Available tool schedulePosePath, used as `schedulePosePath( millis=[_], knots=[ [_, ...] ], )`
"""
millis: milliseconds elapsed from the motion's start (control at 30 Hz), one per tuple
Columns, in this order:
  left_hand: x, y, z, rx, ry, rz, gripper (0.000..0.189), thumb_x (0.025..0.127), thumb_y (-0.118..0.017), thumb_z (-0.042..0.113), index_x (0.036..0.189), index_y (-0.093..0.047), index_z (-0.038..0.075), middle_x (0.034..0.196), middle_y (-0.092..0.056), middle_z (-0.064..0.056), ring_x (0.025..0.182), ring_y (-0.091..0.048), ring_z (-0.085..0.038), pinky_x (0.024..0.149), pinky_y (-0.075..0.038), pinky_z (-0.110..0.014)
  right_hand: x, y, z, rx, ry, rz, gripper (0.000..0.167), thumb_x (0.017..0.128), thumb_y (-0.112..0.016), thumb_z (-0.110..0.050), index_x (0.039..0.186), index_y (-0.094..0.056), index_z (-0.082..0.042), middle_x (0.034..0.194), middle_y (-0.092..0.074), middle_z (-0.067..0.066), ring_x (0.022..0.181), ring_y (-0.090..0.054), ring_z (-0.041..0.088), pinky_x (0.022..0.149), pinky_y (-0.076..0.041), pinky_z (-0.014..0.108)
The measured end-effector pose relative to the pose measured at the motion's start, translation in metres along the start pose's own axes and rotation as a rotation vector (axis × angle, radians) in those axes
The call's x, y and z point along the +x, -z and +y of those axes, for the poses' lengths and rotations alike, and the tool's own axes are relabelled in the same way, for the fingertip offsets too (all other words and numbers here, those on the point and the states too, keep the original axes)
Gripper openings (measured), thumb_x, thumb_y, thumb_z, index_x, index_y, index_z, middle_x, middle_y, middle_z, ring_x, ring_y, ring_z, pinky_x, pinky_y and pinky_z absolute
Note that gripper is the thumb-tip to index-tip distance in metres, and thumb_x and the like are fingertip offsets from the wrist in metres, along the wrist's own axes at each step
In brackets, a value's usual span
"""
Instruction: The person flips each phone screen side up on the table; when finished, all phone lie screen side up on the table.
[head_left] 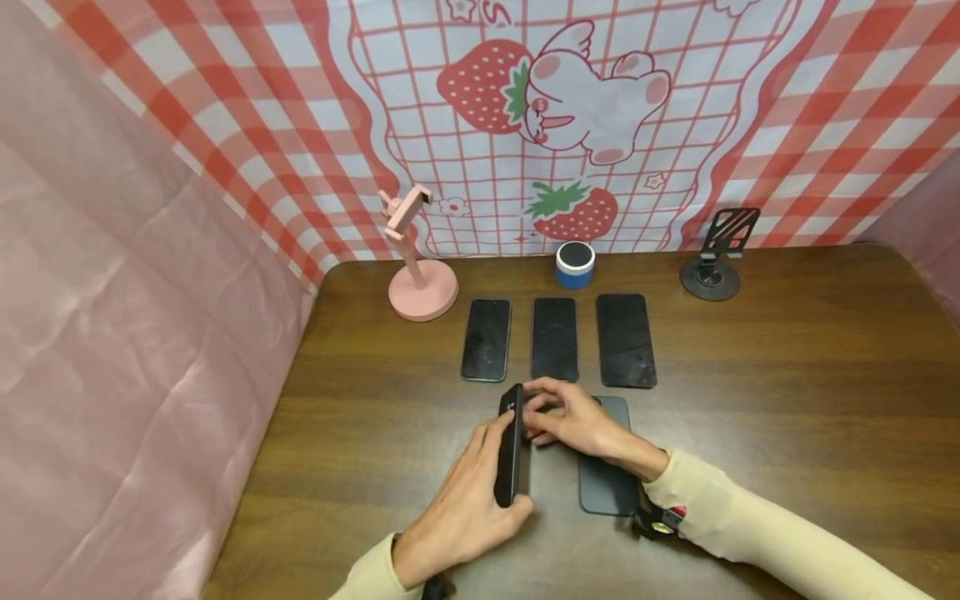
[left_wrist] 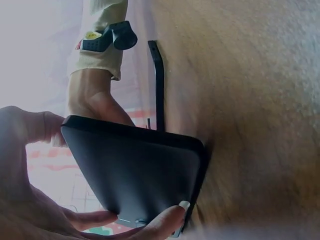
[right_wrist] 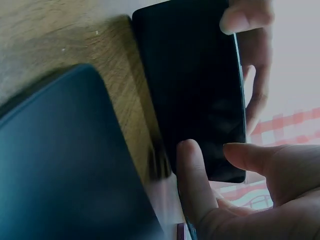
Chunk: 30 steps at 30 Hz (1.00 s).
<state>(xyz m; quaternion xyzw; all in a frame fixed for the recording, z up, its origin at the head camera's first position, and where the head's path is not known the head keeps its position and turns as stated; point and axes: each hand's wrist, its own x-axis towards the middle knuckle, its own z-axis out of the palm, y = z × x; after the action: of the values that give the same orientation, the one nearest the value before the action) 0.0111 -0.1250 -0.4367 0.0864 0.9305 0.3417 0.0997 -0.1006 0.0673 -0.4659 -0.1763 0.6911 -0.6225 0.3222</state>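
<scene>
A black phone (head_left: 511,454) stands tilted up on its long edge on the table. My left hand (head_left: 468,508) grips it, with the thumb at the near end and fingers along the back. In the left wrist view the phone's dark back (left_wrist: 132,167) faces the camera. My right hand (head_left: 573,421) is at the far end, on the screen side. Seen from the right wrist, its index finger and thumb touch or nearly touch the dark screen (right_wrist: 192,95). Under the right wrist a grey-blue phone (head_left: 606,487) lies flat, partly covered by that hand and forearm.
Three dark phones lie in a row behind the hands: left (head_left: 486,340), middle (head_left: 554,340) and right (head_left: 626,340). A pink phone stand (head_left: 422,289), a blue-and-white round device (head_left: 574,267) and a black folding stand (head_left: 711,277) line the back edge of the wooden table (head_left: 810,400).
</scene>
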Motion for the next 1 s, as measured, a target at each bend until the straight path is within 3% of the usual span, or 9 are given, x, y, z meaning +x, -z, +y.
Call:
schedulePosePath(
  millis=[167, 333, 533, 833, 1000],
  knots=[
    [0.001, 0.002, -0.004, -0.078, 0.008, 0.017, 0.091, 0.079, -0.071, 0.020, 0.161, -0.031, 0.017, 0.149, -0.052, -0.008, 0.117, -0.063, -0.022, 0.092, -0.055, -0.038, 0.000, -0.001, 0.003, -0.027, -0.008, 0.017, 0.055, 0.103, -0.064, -0.010, 0.148, -0.042, 0.013, 0.120, -0.066, 0.031, 0.097, -0.077, 0.034, 0.080, -0.065, 0.039],
    [0.004, 0.002, -0.009, -0.224, 0.001, 0.034, 0.082, 0.082, -0.069, 0.010, 0.156, -0.037, 0.013, 0.144, -0.057, -0.011, 0.108, -0.067, -0.022, 0.081, -0.058, -0.027, -0.002, -0.002, 0.004, -0.053, -0.021, 0.036, 0.055, 0.102, -0.067, -0.013, 0.147, -0.046, 0.011, 0.118, -0.068, 0.029, 0.095, -0.077, 0.034, 0.078, -0.065, 0.038],
    [0.007, 0.003, -0.017, -0.380, -0.006, 0.059, 0.077, 0.083, -0.067, 0.001, 0.154, -0.040, 0.012, 0.135, -0.061, -0.018, 0.097, -0.069, -0.025, 0.075, -0.060, -0.026, -0.002, -0.002, 0.005, -0.122, -0.002, 0.065, 0.061, 0.099, -0.073, -0.018, 0.146, -0.047, 0.010, 0.118, -0.066, 0.028, 0.088, -0.078, 0.032, 0.074, -0.065, 0.036],
    [0.008, 0.008, -0.024, -0.437, 0.010, 0.059, 0.078, 0.081, -0.067, -0.003, 0.153, -0.042, 0.014, 0.132, -0.061, -0.019, 0.096, -0.070, -0.027, 0.073, -0.060, -0.024, -0.004, -0.003, 0.005, -0.334, 0.009, 0.139, 0.060, 0.090, -0.083, -0.023, 0.138, -0.055, 0.000, 0.112, -0.067, 0.018, 0.077, -0.074, 0.014, 0.066, -0.058, 0.027],
    [0.008, 0.009, -0.028, -0.450, 0.041, 0.053, 0.077, 0.081, -0.068, -0.007, 0.152, -0.045, 0.011, 0.129, -0.060, -0.020, 0.094, -0.068, -0.023, 0.073, -0.060, -0.024, -0.004, -0.003, 0.005, -0.378, -0.005, 0.168, 0.060, 0.087, -0.086, -0.023, 0.137, -0.057, -0.003, 0.113, -0.066, 0.018, 0.077, -0.074, 0.014, 0.068, -0.059, 0.028]
  ],
)
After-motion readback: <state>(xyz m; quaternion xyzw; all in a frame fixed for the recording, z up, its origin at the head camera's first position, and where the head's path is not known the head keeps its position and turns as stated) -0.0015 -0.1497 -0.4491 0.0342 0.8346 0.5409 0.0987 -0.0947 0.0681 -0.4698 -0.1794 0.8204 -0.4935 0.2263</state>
